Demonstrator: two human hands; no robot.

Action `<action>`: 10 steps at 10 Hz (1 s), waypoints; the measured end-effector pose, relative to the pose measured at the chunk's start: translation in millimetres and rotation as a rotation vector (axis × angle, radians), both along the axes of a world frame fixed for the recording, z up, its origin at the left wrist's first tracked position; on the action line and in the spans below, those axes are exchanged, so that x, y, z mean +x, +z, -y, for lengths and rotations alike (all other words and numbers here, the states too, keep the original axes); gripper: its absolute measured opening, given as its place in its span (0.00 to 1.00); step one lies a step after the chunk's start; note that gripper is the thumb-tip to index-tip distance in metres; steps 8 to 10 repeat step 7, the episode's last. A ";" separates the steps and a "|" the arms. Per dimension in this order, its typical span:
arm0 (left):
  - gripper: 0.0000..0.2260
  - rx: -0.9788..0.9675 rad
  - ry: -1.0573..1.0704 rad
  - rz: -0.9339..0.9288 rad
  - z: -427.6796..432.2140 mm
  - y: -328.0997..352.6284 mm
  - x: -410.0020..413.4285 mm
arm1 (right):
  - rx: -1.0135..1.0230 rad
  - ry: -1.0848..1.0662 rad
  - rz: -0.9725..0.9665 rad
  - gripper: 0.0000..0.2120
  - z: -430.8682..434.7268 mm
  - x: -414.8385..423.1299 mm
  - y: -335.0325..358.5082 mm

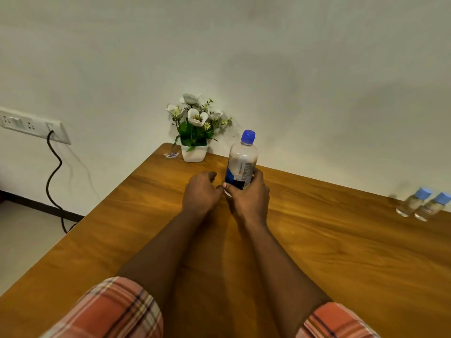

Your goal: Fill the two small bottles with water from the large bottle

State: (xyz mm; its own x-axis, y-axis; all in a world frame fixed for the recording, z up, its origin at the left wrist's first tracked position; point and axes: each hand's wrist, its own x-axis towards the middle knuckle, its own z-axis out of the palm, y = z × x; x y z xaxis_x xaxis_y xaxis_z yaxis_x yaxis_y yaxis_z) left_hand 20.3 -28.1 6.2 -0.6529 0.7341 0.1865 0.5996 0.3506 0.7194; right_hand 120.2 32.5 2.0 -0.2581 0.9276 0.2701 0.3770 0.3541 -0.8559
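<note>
Head view: start of task, nothing poured as far as can be seen.
Big bottle: upright on table, centre of frame, blue cap on, part full by the look.
Right hand: clamped round lower body of big bottle, thumb across the label.
Left hand: just beside the right thumb, fingers loosely curled, holds nothing.
Small bottles: pair side by side at right edge of frame, well apart from big bottle, both capped blue; blurred, fill level cannot tell.
Done: big bottle is in hand, no more.
Left: uncap big bottle, bring small bottles near, uncap both, pour into each, recap; judged from caps all on.
Other: flower pot at far table corner, socket strip on wall, upper left of frame.
</note>
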 end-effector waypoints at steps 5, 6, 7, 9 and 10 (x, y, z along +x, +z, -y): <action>0.20 0.008 0.005 -0.099 -45.1 -1.3 -43.1 | 0.029 -0.014 -0.014 0.33 -56.3 -56.2 -4.2; 0.18 0.009 0.004 -0.096 -48.0 -1.0 -44.3 | 0.035 -0.004 -0.017 0.33 -60.9 -55.9 -5.3; 0.13 0.009 -0.023 -0.118 -48.1 -0.2 -43.0 | 0.043 0.018 -0.020 0.33 -60.2 -55.2 -4.6; 0.13 0.009 -0.023 -0.118 -48.1 -0.2 -43.0 | 0.043 0.018 -0.020 0.33 -60.2 -55.2 -4.6; 0.13 0.009 -0.023 -0.118 -48.1 -0.2 -43.0 | 0.043 0.018 -0.020 0.33 -60.2 -55.2 -4.6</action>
